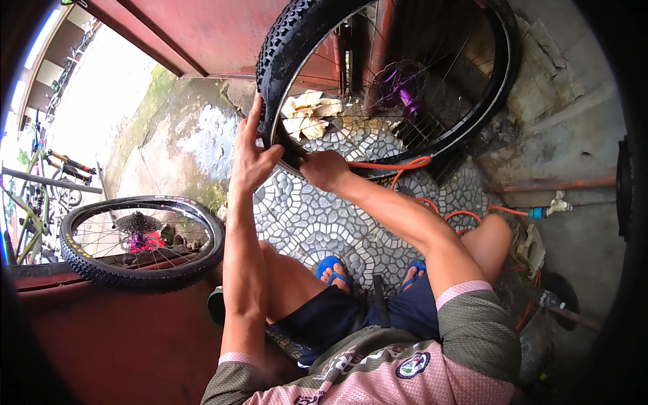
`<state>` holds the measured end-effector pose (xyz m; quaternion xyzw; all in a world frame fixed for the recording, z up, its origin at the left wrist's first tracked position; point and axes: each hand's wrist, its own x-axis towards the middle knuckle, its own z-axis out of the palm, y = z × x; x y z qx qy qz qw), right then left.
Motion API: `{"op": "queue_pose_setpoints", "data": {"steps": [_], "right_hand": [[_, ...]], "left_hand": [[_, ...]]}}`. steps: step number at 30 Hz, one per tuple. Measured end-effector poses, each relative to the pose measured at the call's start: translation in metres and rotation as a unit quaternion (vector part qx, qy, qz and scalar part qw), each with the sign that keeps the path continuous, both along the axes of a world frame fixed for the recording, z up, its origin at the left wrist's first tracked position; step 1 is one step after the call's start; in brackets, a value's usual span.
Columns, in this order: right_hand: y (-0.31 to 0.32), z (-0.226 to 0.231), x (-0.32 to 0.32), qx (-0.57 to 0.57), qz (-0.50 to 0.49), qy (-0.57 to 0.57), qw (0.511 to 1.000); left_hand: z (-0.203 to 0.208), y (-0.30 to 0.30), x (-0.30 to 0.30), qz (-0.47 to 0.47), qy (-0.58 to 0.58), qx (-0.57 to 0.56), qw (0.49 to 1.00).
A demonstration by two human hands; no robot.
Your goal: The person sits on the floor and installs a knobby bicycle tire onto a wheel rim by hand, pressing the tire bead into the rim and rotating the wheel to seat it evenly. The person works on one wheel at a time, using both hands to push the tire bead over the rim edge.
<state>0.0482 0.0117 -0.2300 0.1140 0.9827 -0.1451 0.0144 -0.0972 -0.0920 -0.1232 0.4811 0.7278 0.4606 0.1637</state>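
Note:
A bicycle wheel [275, 67] with a black knobby tyre and a purple hub [405, 100] stands upright in front of me, looking wet. My left hand [254, 160] grips its lower left side, index finger stretched along the tyre and thumb by the rim. Close to the wheel's bottom edge, my right hand [324, 170] is closed, knuckles up. An orange hose [385, 165] runs into that hand; its end is hidden by the fingers and rim. To my left, a second wheel [88, 268] with a cassette lies tilted on a red surface.
Stone-patterned tiles [337, 216] cover the floor beneath. The hose loops to a tap [559, 204] on the right wall. Behind the wheel are a red metal panel [223, 30], crumpled paper-like scraps [307, 111] and a drain grate [428, 131]. Bicycles [40, 202] stand at far left.

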Motion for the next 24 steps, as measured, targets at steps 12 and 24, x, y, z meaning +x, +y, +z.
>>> {"op": "queue_pose_setpoints", "data": {"steps": [12,24], "right_hand": [[0.007,-0.005,0.002,-0.002,-0.034,0.139,0.990],[-0.005,-0.137,0.118,-0.315,-0.448,-0.029,0.836]], "left_hand": [[-0.004,0.000,-0.005,-0.008,0.015,0.007,1.000],[-0.019,-0.017,-0.007,0.002,-0.098,-0.001,0.995]]}}
